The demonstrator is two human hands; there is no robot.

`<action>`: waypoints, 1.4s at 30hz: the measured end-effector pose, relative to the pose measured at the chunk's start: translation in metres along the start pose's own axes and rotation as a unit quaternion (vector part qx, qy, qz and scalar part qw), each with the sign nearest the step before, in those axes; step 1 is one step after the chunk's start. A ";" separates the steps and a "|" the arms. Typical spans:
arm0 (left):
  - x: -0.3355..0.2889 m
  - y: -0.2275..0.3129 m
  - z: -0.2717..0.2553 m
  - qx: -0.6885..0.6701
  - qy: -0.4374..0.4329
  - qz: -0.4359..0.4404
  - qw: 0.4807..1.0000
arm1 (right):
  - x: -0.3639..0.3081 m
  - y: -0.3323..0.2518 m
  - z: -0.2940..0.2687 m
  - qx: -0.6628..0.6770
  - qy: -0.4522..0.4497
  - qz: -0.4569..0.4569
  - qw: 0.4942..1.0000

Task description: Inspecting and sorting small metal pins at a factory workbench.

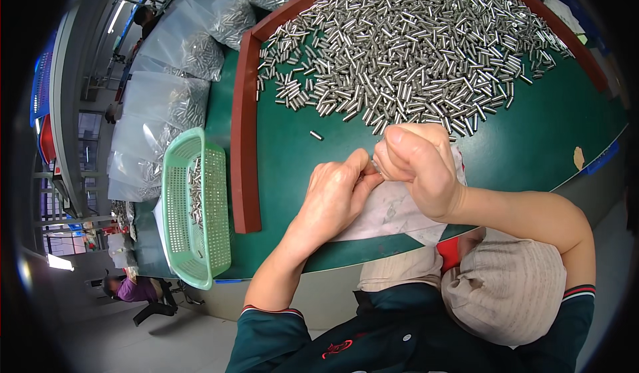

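Observation:
My left hand [335,192] and my right hand [421,167] meet above a pale, stained cloth [389,214] on the green tabletop. The left fingers are pinched together, and the right ones are curled into a fist with the thumb on top. A small grey thing barely shows where the fingertips touch; I cannot make out what it is. Beyond my hands spreads a big heap of short, shiny metal pins [413,53]. One loose pin [316,135] lies apart from the heap, beyond my left hand.
A dark red wooden rail [246,140] borders the heap on the left and far side. Left of it stands a light green mesh basket [219,203] with some pins inside. Clear plastic bags of pins [190,103] line the far left. A tan scrap [578,158] lies near the right edge.

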State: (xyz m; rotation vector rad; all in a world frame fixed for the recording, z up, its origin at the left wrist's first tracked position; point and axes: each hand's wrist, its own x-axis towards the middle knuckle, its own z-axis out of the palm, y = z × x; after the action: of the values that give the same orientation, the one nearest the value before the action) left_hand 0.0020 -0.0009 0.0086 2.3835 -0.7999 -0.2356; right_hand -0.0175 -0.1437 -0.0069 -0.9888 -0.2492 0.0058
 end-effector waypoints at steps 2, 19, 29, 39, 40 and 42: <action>0.000 -0.001 0.000 -0.006 0.002 0.001 1.000 | 0.001 0.000 -0.001 0.000 0.002 -0.005 1.000; 0.001 -0.041 -0.007 -0.744 -0.065 -0.121 0.654 | 0.005 -0.003 -0.008 0.063 -0.015 0.043 0.997; 0.001 -0.040 -0.009 -0.750 -0.057 -0.139 0.644 | 0.007 -0.004 -0.007 0.068 -0.012 0.047 0.996; 0.001 -0.054 -0.035 -0.592 0.124 -0.161 0.780 | 0.007 -0.003 -0.011 0.096 -0.023 0.051 0.994; 0.003 -0.052 -0.037 -0.516 0.134 -0.184 0.826 | 0.007 -0.003 -0.012 0.095 -0.022 0.052 0.994; 0.002 -0.059 -0.035 -0.279 0.205 -0.170 0.922 | 0.007 -0.004 -0.010 0.093 -0.022 0.050 0.994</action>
State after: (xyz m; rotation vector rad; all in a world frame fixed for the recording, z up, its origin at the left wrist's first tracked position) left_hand 0.0438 0.0524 0.0011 1.9056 -0.0900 -0.0775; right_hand -0.0095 -0.1532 -0.0072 -0.8149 -0.2348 0.1391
